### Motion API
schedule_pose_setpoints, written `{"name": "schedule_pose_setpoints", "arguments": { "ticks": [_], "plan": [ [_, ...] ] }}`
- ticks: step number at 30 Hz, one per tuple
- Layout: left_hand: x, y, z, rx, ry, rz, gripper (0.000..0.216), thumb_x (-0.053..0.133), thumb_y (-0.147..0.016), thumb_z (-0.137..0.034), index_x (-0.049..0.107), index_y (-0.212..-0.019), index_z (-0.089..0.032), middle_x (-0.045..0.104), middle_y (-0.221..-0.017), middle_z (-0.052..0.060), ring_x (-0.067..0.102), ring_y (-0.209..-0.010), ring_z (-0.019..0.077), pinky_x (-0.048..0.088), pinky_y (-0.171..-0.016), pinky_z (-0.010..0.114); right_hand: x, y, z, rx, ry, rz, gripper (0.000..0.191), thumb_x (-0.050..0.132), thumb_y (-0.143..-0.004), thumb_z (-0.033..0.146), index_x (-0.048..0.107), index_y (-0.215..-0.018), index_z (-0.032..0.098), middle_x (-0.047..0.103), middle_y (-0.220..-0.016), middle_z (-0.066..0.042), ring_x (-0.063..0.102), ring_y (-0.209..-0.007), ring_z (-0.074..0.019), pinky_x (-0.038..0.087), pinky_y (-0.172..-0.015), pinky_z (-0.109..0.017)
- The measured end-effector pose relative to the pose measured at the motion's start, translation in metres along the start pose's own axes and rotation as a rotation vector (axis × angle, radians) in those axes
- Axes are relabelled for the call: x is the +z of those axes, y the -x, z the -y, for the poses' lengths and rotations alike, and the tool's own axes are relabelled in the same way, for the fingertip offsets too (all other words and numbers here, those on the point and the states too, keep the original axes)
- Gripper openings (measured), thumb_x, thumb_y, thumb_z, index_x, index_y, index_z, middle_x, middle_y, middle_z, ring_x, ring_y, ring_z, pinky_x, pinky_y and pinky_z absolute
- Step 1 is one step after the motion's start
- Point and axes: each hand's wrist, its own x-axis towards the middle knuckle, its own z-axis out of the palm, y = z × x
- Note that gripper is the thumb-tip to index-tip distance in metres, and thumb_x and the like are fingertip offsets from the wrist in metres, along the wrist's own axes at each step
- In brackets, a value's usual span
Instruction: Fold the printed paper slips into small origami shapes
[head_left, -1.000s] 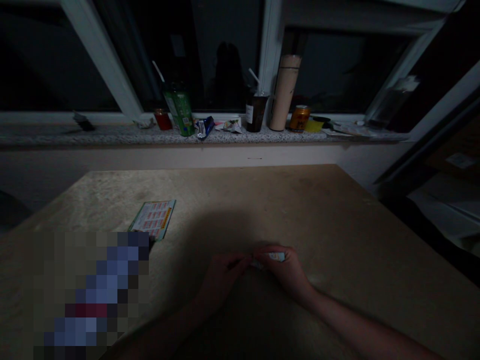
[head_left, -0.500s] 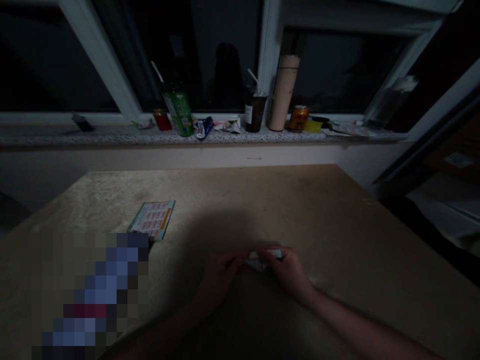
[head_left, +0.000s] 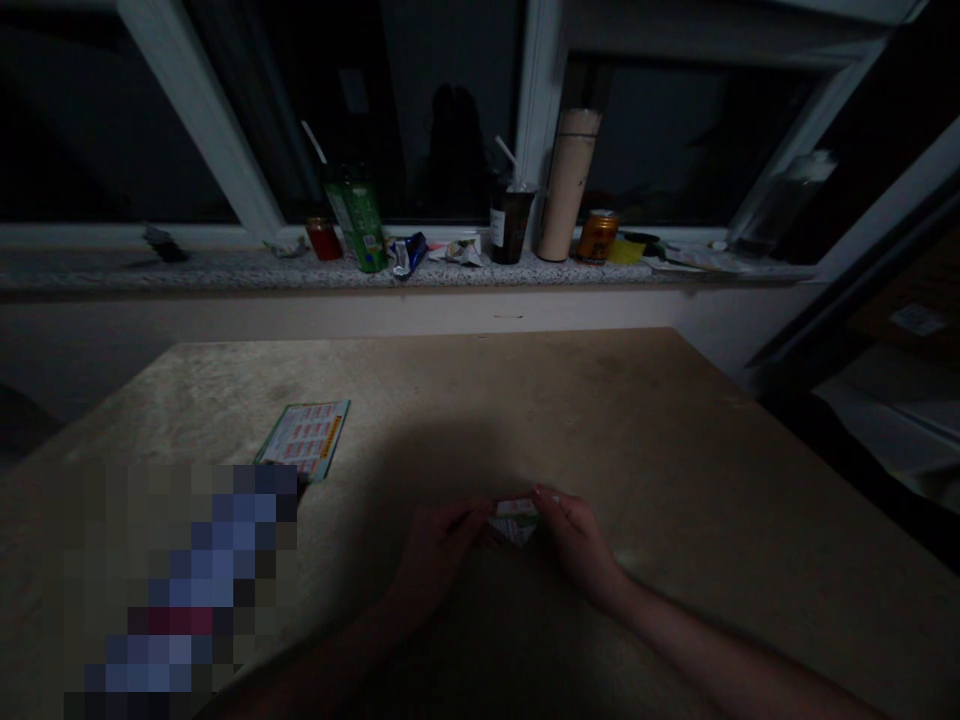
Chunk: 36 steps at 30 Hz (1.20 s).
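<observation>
Left hand (head_left: pixel 441 548) and right hand (head_left: pixel 579 540) — both in a pinch on folded paper (head_left: pixel 516 524).

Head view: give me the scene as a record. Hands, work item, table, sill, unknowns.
left_hand: left hand, fingers on left edge of folded printed paper
right_hand: right hand, fingers on its right edge
work_item: same paper, low point toward the person
table: tan table; printed card beyond and left of the hands
sill, left to right, includes: red jar, green drink container, dark cup, tan flask, orange can
unknown: pixelated lower-left area
</observation>
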Motion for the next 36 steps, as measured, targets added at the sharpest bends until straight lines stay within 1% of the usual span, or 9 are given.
{"name": "schedule_pose_setpoints", "arguments": {
  "ticks": [3,8,15,18,22,24,27,32,36],
  "plan": [
    [0.001,0.000,-0.001,-0.005,-0.002,0.006,0.033,0.048,-0.085,-0.040,0.073,-0.078,-0.019,0.070,-0.067,0.000,0.063,-0.065,0.0181,0.045,-0.062,0.023,-0.001,-0.001,-0.002,0.003,0.067,-0.048,0.047,0.044,-0.088,0.052,0.069,-0.072,0.016,0.063,-0.062,-0.003,0.057,-0.058,-0.0154,0.045,-0.058,-0.026],
    [0.001,-0.002,0.002,-0.006,0.028,0.014,0.033,0.049,-0.085,-0.042,0.072,-0.081,-0.019,0.070,-0.070,0.000,0.063,-0.069,0.0185,0.045,-0.064,0.023,-0.002,-0.002,-0.004,0.000,0.066,-0.057,0.045,0.046,-0.087,0.052,0.061,-0.064,0.016,0.057,-0.059,-0.001,0.053,-0.058,-0.0145,0.041,-0.057,-0.024],
    [-0.001,0.000,0.011,-0.068,-0.015,-0.136,0.044,0.045,-0.083,-0.053,0.071,-0.079,-0.018,0.069,-0.080,0.004,0.061,-0.082,0.0226,0.045,-0.076,0.029,-0.002,0.001,-0.004,-0.016,0.101,-0.013,0.049,0.041,-0.088,0.054,0.057,-0.061,0.017,0.053,-0.057,0.000,0.047,-0.055,-0.0133,0.037,-0.054,-0.024],
    [-0.001,0.002,0.012,-0.062,-0.001,-0.087,0.047,0.042,-0.082,-0.055,0.071,-0.079,-0.018,0.069,-0.082,0.003,0.060,-0.082,0.0216,0.045,-0.073,0.027,0.000,0.002,-0.001,-0.022,0.174,0.018,0.050,0.038,-0.089,0.054,0.056,-0.059,0.018,0.050,-0.055,0.000,0.044,-0.053,-0.0130,0.035,-0.052,-0.024],
    [0.000,0.001,0.007,-0.004,-0.054,0.106,0.042,0.046,-0.082,-0.051,0.070,-0.072,-0.018,0.066,-0.068,0.001,0.059,-0.068,0.0181,0.042,-0.059,0.023,0.004,0.005,0.000,-0.068,0.267,0.028,0.051,0.038,-0.088,0.054,0.046,-0.052,0.019,0.039,-0.051,0.003,0.035,-0.048,-0.0110,0.030,-0.046,-0.023],
    [0.000,0.000,0.004,0.038,-0.080,0.170,0.038,0.047,-0.083,-0.045,0.070,-0.071,-0.018,0.065,-0.064,-0.001,0.058,-0.063,0.0161,0.040,-0.057,0.022,0.005,0.006,0.000,-0.080,0.279,0.028,0.051,0.040,-0.088,0.054,0.044,-0.051,0.019,0.036,-0.050,0.003,0.033,-0.048,-0.0106,0.028,-0.045,-0.022],
    [0.001,0.000,0.002,0.093,-0.123,0.155,0.036,0.046,-0.085,-0.042,0.070,-0.071,-0.019,0.066,-0.064,-0.001,0.057,-0.062,0.0154,0.040,-0.058,0.022,0.006,0.006,0.002,-0.053,0.241,0.045,0.051,0.042,-0.085,0.056,0.045,-0.051,0.019,0.035,-0.050,0.003,0.033,-0.048,-0.0103,0.027,-0.045,-0.022],
    [0.002,0.001,0.006,0.153,-0.144,0.152,0.033,0.044,-0.087,-0.038,0.071,-0.079,-0.020,0.069,-0.070,0.000,0.059,-0.063,0.0157,0.041,-0.060,0.022,0.006,0.006,0.002,0.083,0.128,0.162,0.046,0.049,-0.082,0.057,0.052,-0.057,0.018,0.040,-0.052,0.003,0.036,-0.049,-0.0099,0.030,-0.045,-0.021],
    [0.003,0.002,0.009,0.163,-0.162,0.137,0.034,0.044,-0.088,-0.039,0.071,-0.079,-0.020,0.069,-0.071,0.000,0.061,-0.065,0.0163,0.041,-0.063,0.022,0.008,0.008,-0.005,0.114,0.103,0.119,0.045,0.047,-0.083,0.057,0.056,-0.061,0.019,0.045,-0.055,0.002,0.040,-0.051,-0.0105,0.033,-0.045,-0.020]
  ]
}}
